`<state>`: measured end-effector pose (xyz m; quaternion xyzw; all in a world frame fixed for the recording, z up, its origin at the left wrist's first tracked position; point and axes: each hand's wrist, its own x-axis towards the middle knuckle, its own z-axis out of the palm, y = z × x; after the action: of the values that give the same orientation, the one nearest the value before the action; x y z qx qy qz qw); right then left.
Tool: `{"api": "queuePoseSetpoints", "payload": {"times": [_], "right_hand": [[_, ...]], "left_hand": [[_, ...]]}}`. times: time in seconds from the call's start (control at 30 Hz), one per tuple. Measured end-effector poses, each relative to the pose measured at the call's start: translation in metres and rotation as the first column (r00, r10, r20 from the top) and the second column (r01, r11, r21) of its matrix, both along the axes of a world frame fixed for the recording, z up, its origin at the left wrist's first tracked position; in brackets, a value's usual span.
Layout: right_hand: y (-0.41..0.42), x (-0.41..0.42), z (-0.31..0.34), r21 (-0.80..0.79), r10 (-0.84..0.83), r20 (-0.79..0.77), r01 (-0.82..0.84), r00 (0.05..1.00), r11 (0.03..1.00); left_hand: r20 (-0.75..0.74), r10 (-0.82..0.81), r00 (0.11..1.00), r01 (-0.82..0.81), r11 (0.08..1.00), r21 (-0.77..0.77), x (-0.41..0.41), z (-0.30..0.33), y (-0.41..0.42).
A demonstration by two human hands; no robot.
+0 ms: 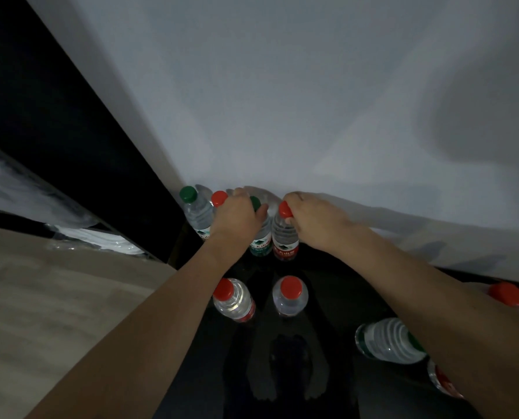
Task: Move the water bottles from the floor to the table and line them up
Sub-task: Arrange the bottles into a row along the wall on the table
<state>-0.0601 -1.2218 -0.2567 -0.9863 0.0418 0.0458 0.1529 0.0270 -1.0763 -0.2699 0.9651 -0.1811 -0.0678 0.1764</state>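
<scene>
You are reaching both hands forward over a dark, glossy surface toward a row of water bottles standing against the white wall [282, 101]; whether this surface is the floor or the worktop cannot be told. Your left hand [237, 216] is closing over the top of a green-capped, green-labelled bottle [259, 240], its fingers curling around the neck and hiding most of the cap. Your right hand [315, 217] is gripping the red cap of a red-labelled bottle [284, 237] standing just beside the green one, thumb and fingers pinching the cap's right side. To the left of your left hand, a red cap [218, 198] is peeking out, and further left a green-capped bottle [196, 213] is standing near the dark panel [70, 131]. Nearer to you, two red-capped bottles [234, 299] [290, 296] are standing upright between your forearms. Under your right forearm, a green-labelled bottle [388, 340] is lying on its side, and another red cap [506, 294] is showing beyond it at the right edge.
</scene>
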Motion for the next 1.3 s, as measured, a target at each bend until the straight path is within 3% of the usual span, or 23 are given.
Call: {"api": "queuePoseSetpoints", "payload": {"times": [0.2, 0.3, 0.4, 0.47, 0.57, 0.63, 0.77, 0.87, 1.03, 1.17, 1.3], "right_hand": [[0.007, -0.008, 0.013, -0.035, -0.022, -0.055, 0.02, 0.998, 0.999], [0.011, -0.027, 0.028, -0.075, -0.064, 0.012, 0.065, 0.998, 0.995], [0.019, -0.055, 0.041, -0.078, -0.046, 0.139, 0.057, 0.989, 0.995], [0.03, -0.072, 0.045, -0.077, 0.003, 0.103, 0.005, 0.995, 0.997], [0.048, -0.087, 0.046, -0.083, 0.017, -0.053, -0.022, 0.998, 0.996], [0.057, -0.091, 0.043, -0.062, 0.013, -0.098, -0.02, 0.995, 0.998], [0.067, -0.091, 0.027, -0.105, 0.08, -0.157, -0.097, 0.984, 0.99], [0.069, -0.092, 0.009, -0.113, 0.099, -0.144, -0.116, 0.985, 0.987], [0.071, -0.094, -0.018, -0.208, 0.15, 0.091, -0.128, 0.985, 0.97], [0.069, -0.087, -0.026, -0.248, 0.214, 0.209, -0.16, 0.954, 0.955], [0.069, -0.08, -0.031, -0.319, 0.219, 0.254, -0.132, 0.942, 0.939]], "left_hand": [[-0.042, 0.025, 0.999, -0.026, 1.0, -0.018, -0.013, 0.013, -0.001], [0.071, 0.066, 0.995, -0.055, 0.988, -0.148, -0.035, 0.036, 0.02], [0.234, 0.046, 0.971, 0.032, 0.948, -0.316, -0.066, 0.049, 0.062], [0.26, -0.036, 0.965, 0.1, 0.966, -0.238, -0.085, 0.05, 0.088], [0.145, -0.15, 0.978, 0.144, 0.988, 0.058, -0.106, 0.046, 0.105], [0.087, -0.19, 0.978, 0.177, 0.974, 0.142, -0.115, 0.044, 0.109], [0.214, -0.231, 0.949, 0.184, 0.959, 0.217, -0.12, 0.031, 0.113], [0.28, -0.231, 0.932, 0.21, 0.972, 0.101, -0.119, 0.01, 0.119], [0.425, -0.112, 0.898, 0.234, 0.94, -0.247, -0.12, -0.03, 0.125], [0.51, 0.012, 0.86, 0.212, 0.901, -0.379, -0.117, -0.051, 0.119], [0.584, 0.059, 0.81, 0.228, 0.885, -0.406, -0.112, -0.062, 0.111]]}}
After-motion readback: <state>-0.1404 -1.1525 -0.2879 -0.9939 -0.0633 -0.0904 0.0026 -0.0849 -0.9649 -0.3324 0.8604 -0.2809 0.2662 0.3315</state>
